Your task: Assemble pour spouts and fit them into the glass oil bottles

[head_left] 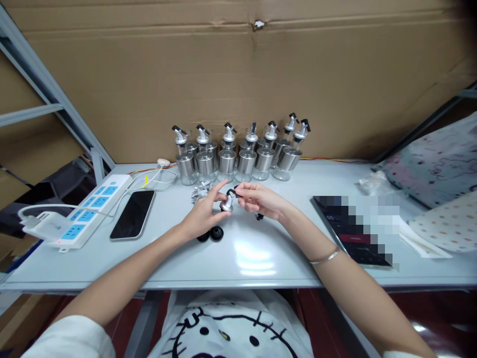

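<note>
Above the table, my left hand [204,213] holds a silver pourer spout [226,204] by its base, between the thumb and a bent finger; the index finger sticks out. My right hand [261,200] pinches the black flip cap [231,193] at the spout's upper end. Under my left wrist lie round black stoppers [216,233]. A pile of silver spout pieces [201,191] is partly hidden behind my left hand. Small black parts [260,217] lie below my right hand.
Several glass-and-steel bottles [226,162] with pourers stand along the cardboard wall [238,74]. To the left are a phone [133,215] and a power strip [95,209] with cables. A dark tablet [354,231], partly pixelated, and patterned bags [439,154] lie right.
</note>
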Demonstrator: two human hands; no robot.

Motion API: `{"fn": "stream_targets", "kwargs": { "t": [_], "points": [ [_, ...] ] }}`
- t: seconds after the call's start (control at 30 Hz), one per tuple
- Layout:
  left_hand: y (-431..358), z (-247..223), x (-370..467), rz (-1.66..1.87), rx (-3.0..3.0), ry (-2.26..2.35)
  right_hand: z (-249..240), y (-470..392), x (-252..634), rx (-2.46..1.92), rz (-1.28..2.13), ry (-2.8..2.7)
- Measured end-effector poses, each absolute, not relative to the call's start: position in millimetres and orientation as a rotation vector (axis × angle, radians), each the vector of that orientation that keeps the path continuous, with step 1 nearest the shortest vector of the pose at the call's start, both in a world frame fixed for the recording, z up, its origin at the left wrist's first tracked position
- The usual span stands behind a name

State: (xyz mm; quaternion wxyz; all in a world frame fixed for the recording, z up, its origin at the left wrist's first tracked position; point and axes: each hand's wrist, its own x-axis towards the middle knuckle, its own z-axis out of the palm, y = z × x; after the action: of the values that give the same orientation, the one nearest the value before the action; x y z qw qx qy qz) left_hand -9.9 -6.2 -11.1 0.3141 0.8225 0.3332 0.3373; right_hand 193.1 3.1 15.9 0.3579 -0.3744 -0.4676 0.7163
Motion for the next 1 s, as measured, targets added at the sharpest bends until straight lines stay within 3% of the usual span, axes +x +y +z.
{"fn": "stream_targets", "kwargs": {
  "t": [0.67,1.0],
  "points": [
    [-6.5,-12.5,-12.1,1.054,2.320,0.796,13.1,1.7,194.0,-0.816,1.926,-1.266],
    [-9.8,-19.4,-6.6,1.167,2.105,0.710,13.2,-0.9,193.6,-0.644,1.991,-1.210]
  ]
}}
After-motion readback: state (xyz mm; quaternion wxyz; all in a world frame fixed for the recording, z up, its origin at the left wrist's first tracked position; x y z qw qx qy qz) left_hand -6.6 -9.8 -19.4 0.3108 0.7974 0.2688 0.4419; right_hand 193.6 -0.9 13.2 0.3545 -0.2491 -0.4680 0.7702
